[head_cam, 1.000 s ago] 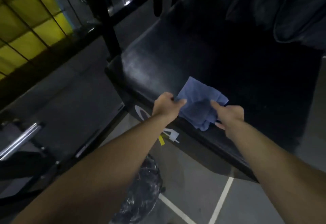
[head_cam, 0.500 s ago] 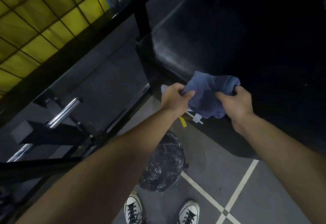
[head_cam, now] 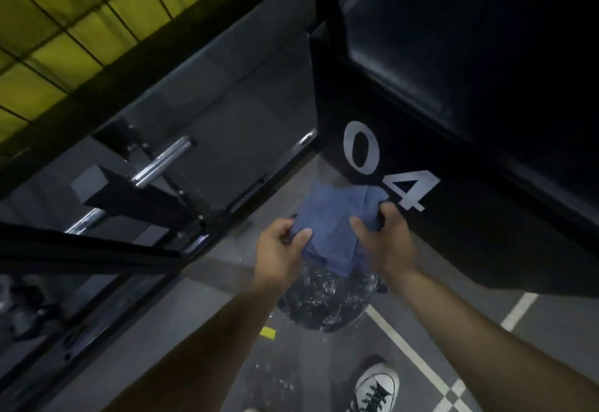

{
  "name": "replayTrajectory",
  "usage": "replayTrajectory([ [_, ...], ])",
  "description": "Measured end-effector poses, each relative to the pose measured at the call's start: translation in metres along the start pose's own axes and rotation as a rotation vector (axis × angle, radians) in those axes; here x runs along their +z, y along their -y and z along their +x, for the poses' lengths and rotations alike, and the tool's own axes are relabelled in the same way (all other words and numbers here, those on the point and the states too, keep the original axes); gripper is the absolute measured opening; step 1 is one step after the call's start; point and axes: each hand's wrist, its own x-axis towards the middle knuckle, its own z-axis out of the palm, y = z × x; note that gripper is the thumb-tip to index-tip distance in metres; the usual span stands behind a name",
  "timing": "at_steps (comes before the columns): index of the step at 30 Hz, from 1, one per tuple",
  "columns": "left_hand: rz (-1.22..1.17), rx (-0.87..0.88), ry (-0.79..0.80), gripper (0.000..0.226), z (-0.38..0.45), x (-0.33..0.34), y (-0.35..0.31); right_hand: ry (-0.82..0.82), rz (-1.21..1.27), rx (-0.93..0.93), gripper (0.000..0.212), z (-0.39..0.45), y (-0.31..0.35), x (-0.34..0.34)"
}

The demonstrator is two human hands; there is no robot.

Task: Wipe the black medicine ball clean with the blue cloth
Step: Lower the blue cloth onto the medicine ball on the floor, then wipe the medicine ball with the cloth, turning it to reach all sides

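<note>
Left hand [head_cam: 280,249] and right hand [head_cam: 385,243] both grip the blue cloth [head_cam: 334,220], fingers curled. Black medicine ball [head_cam: 324,301] sits on the floor at their 6 o'clock.

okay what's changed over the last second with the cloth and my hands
Both hands, left and right, lifted the crumpled blue cloth off the top of the black padded box marked 04 and brought it down in front of the box, over the scuffed black medicine ball on the floor. Unchanged: both hands grip the cloth, and the ball has not moved.
</note>
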Motion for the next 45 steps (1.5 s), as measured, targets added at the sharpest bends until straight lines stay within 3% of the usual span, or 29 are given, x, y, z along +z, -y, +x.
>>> replayTrajectory([
  [3,-0.015,-0.039,-0.040,0.023,-0.006,0.007,0.064,0.071,0.015,0.048,0.023,0.001,-0.059,0.033],
  [6,0.009,-0.052,-0.062,0.019,-0.013,0.018,0.121,0.078,-0.023,0.072,0.038,0.001,-0.113,0.058],
  [10,0.030,-0.076,-0.091,0.030,-0.018,0.024,0.156,0.044,-0.024,0.141,0.026,0.001,-0.157,0.074],
  [13,0.065,-0.119,-0.102,0.016,-0.018,0.026,0.161,0.005,-0.090,0.175,0.038,-0.002,-0.161,0.080],
  [17,0.150,-0.113,-0.087,0.019,-0.019,0.015,0.153,-0.085,-0.152,0.189,0.069,-0.016,-0.146,0.075],
  [19,0.193,-0.065,-0.088,0.018,-0.021,-0.002,0.150,-0.130,-0.288,0.105,0.071,-0.027,-0.129,0.068],
  [23,0.285,0.094,-0.026,0.022,-0.025,-0.034,0.158,-0.090,-0.559,-0.215,0.049,-0.050,-0.108,0.074],
  [27,0.364,0.302,0.021,0.028,-0.003,-0.034,0.173,0.057,-0.883,-0.340,0.064,-0.044,-0.114,0.110],
  [29,0.385,0.399,0.000,0.034,0.018,-0.023,0.185,0.044,-0.977,-0.350,0.067,-0.032,-0.125,0.131],
  [33,0.405,0.465,-0.038,0.051,0.053,0.009,0.221,-0.031,-0.996,-0.408,0.069,-0.012,-0.154,0.155],
  [38,0.330,0.537,-0.093,0.049,0.064,0.034,0.256,-0.134,-0.981,-0.506,0.066,-0.006,-0.169,0.162],
  [45,0.397,0.519,-0.076,0.058,0.075,0.038,0.248,-0.090,-0.967,-0.483,0.070,0.003,-0.169,0.161],
])
